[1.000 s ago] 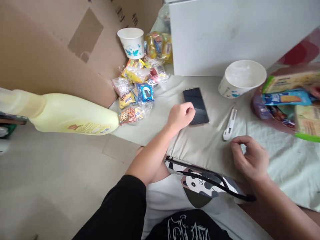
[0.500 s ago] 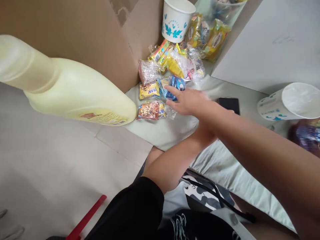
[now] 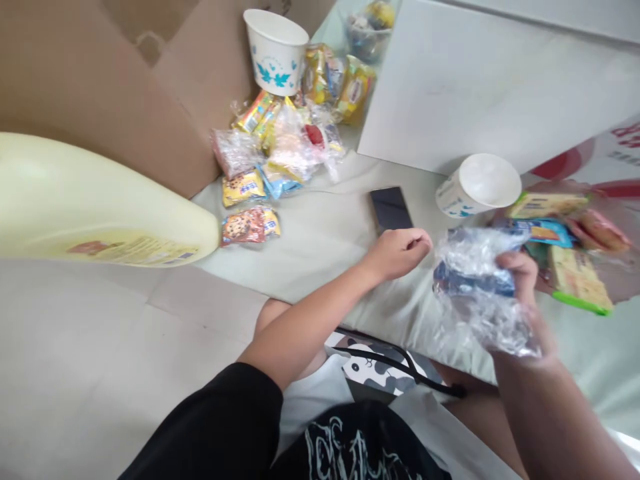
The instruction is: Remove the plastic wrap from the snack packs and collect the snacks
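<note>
My right hand [image 3: 525, 280] is closed on a blue snack packet [image 3: 475, 281] with crinkled clear plastic wrap. It holds this up in front of the right-hand paper cup [image 3: 487, 183]; the wrap hides parts of the packet. Curled shut, my left hand [image 3: 400, 253] is just in front of the phone [image 3: 391, 208], and nothing shows between its fingers. Farther left on the pale cloth lie a yellow cookie packet [image 3: 244, 189], a brown cookie packet [image 3: 245, 227] and a light blue packet [image 3: 280, 183].
A large pale yellow bottle [image 3: 125, 200] juts in from the left. Behind the cookie packets, wrapped snacks [image 3: 295, 137] are heaped by another paper cup [image 3: 277, 57]. More packaged food [image 3: 580, 267] lies at right. Cardboard [image 3: 165, 100] and a white box [image 3: 475, 87] stand behind.
My right hand has left the snack pile and moved right with the blue packet. My arms no longer cross, and my left hand is now uncovered. The view has shifted right.
</note>
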The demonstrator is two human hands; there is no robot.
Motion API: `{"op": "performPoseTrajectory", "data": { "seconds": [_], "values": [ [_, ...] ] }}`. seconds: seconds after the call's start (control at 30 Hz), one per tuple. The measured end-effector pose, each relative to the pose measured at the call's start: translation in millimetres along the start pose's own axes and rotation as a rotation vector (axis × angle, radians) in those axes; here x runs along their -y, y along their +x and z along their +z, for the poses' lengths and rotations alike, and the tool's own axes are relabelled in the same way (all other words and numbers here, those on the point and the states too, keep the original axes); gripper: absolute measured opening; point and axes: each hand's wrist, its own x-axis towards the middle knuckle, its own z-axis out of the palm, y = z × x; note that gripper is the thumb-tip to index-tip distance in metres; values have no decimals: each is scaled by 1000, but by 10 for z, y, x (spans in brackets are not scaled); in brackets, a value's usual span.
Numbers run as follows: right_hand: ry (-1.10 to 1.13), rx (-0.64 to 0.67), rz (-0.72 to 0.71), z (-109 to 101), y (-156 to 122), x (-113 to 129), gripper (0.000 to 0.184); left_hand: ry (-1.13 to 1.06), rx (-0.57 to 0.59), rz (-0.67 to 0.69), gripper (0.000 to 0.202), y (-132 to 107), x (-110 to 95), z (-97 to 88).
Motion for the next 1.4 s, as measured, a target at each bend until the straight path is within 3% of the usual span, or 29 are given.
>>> {"op": "performPoseTrajectory", "data": {
  "seconds": [0.03,0.07,0.17,0.23,0.37,0.47,0.53,0.6,0.67,0.83,0.93,1.07,1.13,1.23,1.3,1.4],
  "values": [
    [64,-103,32,-92,-176,-100,34,-135,74,-33,29,-22,-21,57],
    [92,-121,78,-152,-313,-200,34,-287,149,-71,32,-41,-32,119],
    [31,-47,112,-214,-487,-439,37,-644,307,-217,47,-77,-12,291],
    [-80,28,54,-246,-470,-518,36,-747,322,-349,58,-84,23,359],
    [-263,131,-17,-432,-435,-534,41,-761,96,-411,63,-43,62,397],
    [-429,-39,-126,-556,-453,-517,49,-755,-51,-385,62,7,60,419],
    [-572,-111,-272,-564,-443,-519,46,-679,-30,-378,62,21,47,447],
    [-636,-89,-410,-518,-414,-536,30,-523,44,-334,62,11,26,475],
    [-609,-105,-459,-454,-387,-561,14,-328,104,-255,59,-14,2,494],
    [-514,-334,-276,-363,-353,-586,10,-92,157,-136,61,-54,17,489],
    [-420,-390,-68,-321,-330,-574,7,-168,195,-107,67,-53,79,468],
    [-275,-382,146,-288,-302,-574,25,-263,270,-68,89,-55,113,434],
    [-196,-304,95,-314,-301,-585,22,-205,226,-60,82,-61,105,415],
    [-133,-220,-73,-384,-305,-605,15,-134,54,-51,58,-69,101,376],
    [-304,-230,-144,-412,-303,-620,19,-199,-66,-74,54,-62,109,343],
    [-763,-227,-131,-397,-290,-656,21,-395,-180,-166,54,-30,108,297]
  ]
}}
